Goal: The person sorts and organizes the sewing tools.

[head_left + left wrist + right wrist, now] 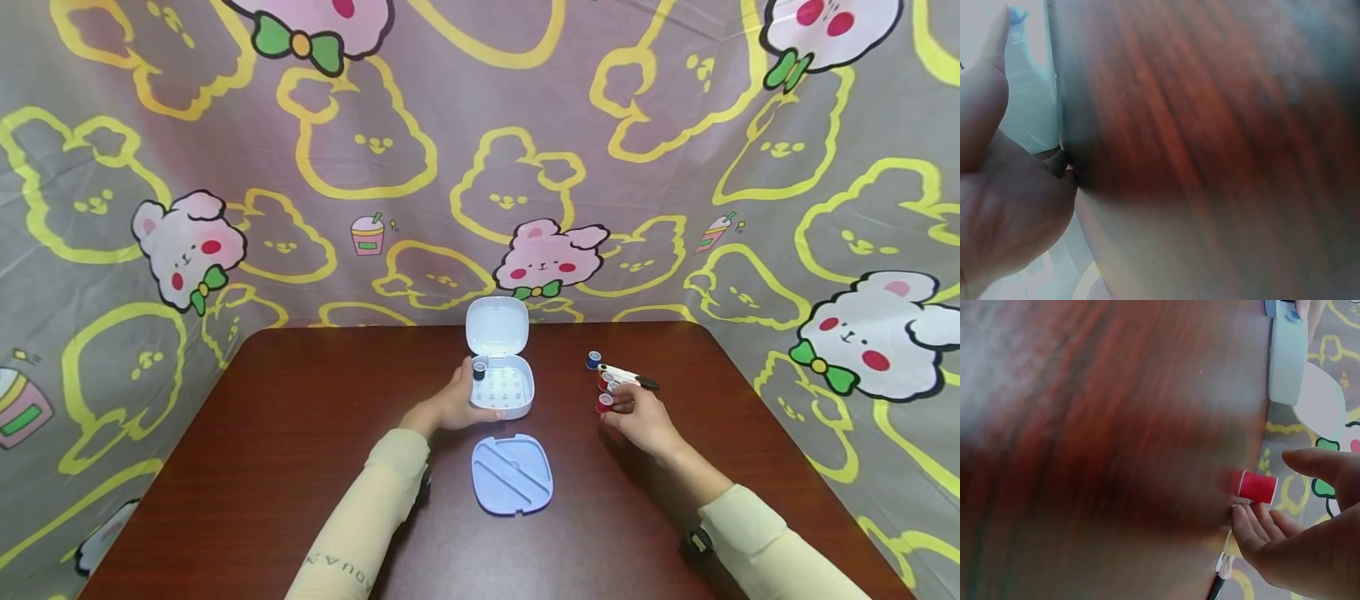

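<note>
My left hand grips the white sewing box at its left side, thumb along the front wall. Its lid stands raised, and one black thread spool sits at the back left among the small pegs inside. Over to the right, my right hand is at a red spool, thumb and fingers spread around it. The right wrist view shows a gap between the thumb and that red spool, with fingertips close beside it. Another red spool and a pale one stand just behind, partly covered by the fingers.
A blue spool stands farther back, next to a slim white tool with a black end. In front of the box lies a light-blue tray with diagonal grooves. Patterned cloth hangs behind the brown table.
</note>
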`<state>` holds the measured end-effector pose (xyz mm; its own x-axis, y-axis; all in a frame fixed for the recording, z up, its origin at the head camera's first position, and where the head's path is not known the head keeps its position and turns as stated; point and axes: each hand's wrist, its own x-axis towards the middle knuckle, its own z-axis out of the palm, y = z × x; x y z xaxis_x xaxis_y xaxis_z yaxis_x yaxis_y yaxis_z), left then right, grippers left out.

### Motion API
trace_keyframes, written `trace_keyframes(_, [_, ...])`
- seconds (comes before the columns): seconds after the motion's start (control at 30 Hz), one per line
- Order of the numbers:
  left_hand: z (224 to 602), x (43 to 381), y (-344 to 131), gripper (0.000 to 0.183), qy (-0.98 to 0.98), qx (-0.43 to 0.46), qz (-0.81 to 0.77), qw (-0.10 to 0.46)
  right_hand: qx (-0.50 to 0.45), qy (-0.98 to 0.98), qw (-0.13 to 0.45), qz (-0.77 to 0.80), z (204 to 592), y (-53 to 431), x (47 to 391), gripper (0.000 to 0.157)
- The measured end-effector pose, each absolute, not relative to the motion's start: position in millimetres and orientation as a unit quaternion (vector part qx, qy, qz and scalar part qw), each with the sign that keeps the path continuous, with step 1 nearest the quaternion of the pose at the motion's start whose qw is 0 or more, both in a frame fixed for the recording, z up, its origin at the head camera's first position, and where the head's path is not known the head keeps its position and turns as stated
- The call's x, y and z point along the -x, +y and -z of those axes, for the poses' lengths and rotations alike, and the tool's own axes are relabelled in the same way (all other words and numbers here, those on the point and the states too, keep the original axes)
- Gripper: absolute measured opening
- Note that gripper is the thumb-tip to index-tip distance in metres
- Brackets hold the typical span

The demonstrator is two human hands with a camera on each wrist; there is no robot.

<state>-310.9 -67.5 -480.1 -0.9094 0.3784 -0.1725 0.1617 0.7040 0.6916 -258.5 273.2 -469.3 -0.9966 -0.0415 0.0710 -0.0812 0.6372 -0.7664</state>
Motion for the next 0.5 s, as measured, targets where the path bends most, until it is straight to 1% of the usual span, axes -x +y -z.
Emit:
trace_keyframes(0.27, [478.4, 309.7, -67.2, 0.13, 0.907, -0.149, -0.363, 0.151, -0.026, -0.886, 0.013, -0.463, 474.4, 271.7, 264.4, 0.042])
trace_keyframes(0.5, [478.2, 309.2, -67.3, 0.129, 0.909, -0.148, -0.36, 0.151, -0.017, -0.884, 0.022, -0.466, 477.3, 268.6, 269.2, 0.039])
